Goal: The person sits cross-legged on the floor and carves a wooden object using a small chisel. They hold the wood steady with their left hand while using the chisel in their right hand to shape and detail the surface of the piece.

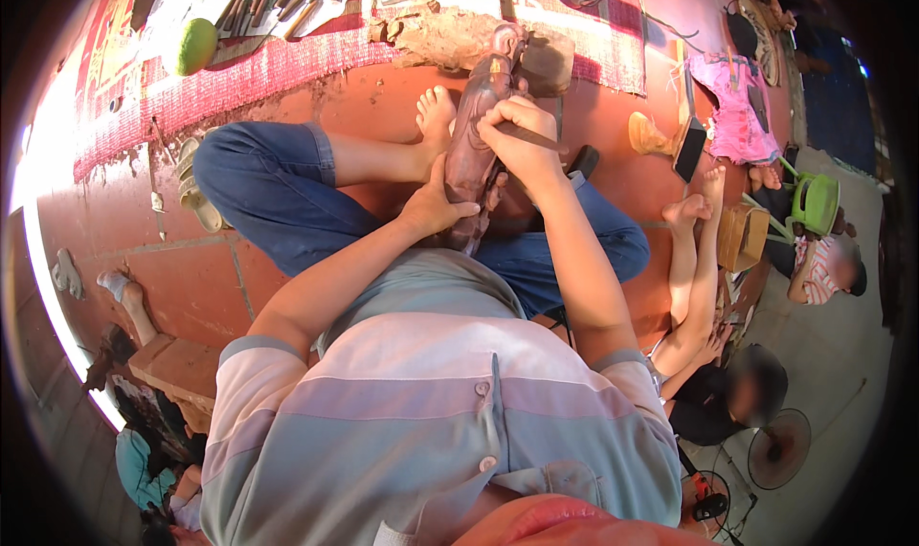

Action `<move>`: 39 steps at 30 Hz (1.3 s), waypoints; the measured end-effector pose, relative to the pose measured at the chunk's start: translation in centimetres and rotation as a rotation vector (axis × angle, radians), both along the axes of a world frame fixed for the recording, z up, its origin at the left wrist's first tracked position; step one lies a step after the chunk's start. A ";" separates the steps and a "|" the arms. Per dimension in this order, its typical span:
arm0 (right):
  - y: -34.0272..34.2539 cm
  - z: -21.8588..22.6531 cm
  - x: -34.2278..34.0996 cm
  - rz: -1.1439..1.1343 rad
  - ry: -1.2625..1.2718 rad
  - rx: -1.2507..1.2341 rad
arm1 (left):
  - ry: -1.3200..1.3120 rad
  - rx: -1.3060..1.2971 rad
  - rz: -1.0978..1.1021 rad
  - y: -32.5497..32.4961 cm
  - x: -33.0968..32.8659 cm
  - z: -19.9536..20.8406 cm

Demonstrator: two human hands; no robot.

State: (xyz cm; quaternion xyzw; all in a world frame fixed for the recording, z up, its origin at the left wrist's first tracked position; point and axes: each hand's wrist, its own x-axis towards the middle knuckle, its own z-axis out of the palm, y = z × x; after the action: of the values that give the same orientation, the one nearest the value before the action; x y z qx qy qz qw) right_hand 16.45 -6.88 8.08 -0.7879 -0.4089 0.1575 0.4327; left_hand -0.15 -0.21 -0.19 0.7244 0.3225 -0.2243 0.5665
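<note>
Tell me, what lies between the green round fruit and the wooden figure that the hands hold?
In the head view, between the green fruit and the wooden figure lie the red woven mat, some bare red floor, and a rough wood block.

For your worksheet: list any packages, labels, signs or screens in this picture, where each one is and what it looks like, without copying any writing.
Phone-like slab: on the red floor right of the right hand; dark, flat, rectangular, screen unlit.
Woven mat: top, beyond the wooden carving; red with pale printed panels.
No packages or signs can be made out.
</note>
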 end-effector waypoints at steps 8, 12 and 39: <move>-0.9 0.0 1.3 0.014 0.068 -0.096 | -0.011 -0.024 0.006 0.0 0.1 -0.1; -3.0 -1.0 1.1 0.006 0.111 -0.020 | 0.010 -0.010 -0.008 0.1 0.1 0.4; -2.2 -0.4 0.4 -0.006 0.096 0.035 | 0.000 0.000 -0.027 -0.1 0.2 -0.5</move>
State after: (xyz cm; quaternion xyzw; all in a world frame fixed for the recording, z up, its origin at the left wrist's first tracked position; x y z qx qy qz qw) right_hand 16.85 -9.06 7.69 -0.7730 -0.3878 0.1867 0.4662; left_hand 0.04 -0.27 -0.68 0.7286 0.3130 -0.2319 0.5633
